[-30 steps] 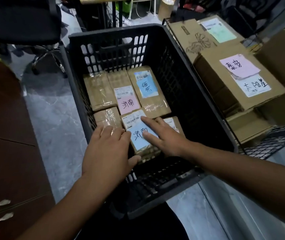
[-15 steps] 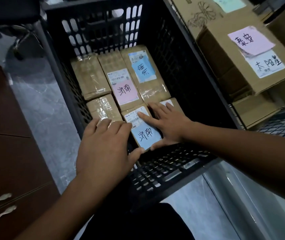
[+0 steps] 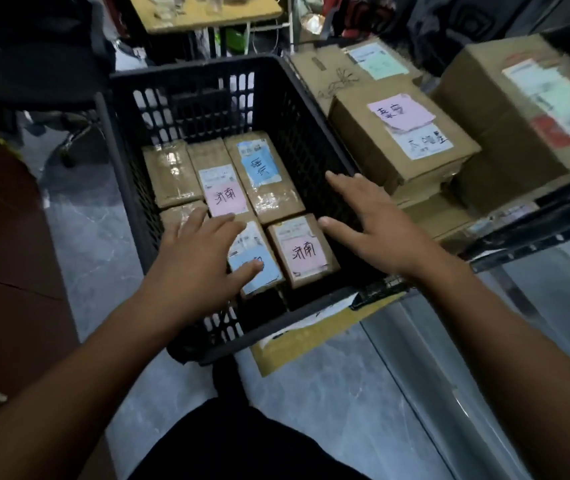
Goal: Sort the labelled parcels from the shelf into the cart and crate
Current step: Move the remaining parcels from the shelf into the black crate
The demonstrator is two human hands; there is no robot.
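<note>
A black plastic crate (image 3: 311,140) holds several flat brown parcels. A parcel with a pink label (image 3: 302,252) lies at the near right, and one with a blue label (image 3: 257,268) sits beside it. Behind them lie another pink-labelled parcel (image 3: 222,188), a blue-labelled one (image 3: 262,174) and a plain one (image 3: 171,174). My left hand (image 3: 196,261) hovers with spread fingers over the near left parcels, thumb on the blue label. My right hand (image 3: 377,223) is lifted, fingers straight, over the crate's right side, holding nothing.
Right of the crate, cardboard boxes (image 3: 404,140) with pink and white labels are stacked on a wire cart (image 3: 533,230). A larger box (image 3: 526,102) stands further right. A brown cabinet (image 3: 2,271) lines the left. A flat cardboard piece (image 3: 311,337) lies under the crate's near corner.
My right hand has lifted off the blue-labelled parcel and moved right, uncovering the pink-labelled parcel beside it. My left hand has slid a little to the right. The view has pulled back.
</note>
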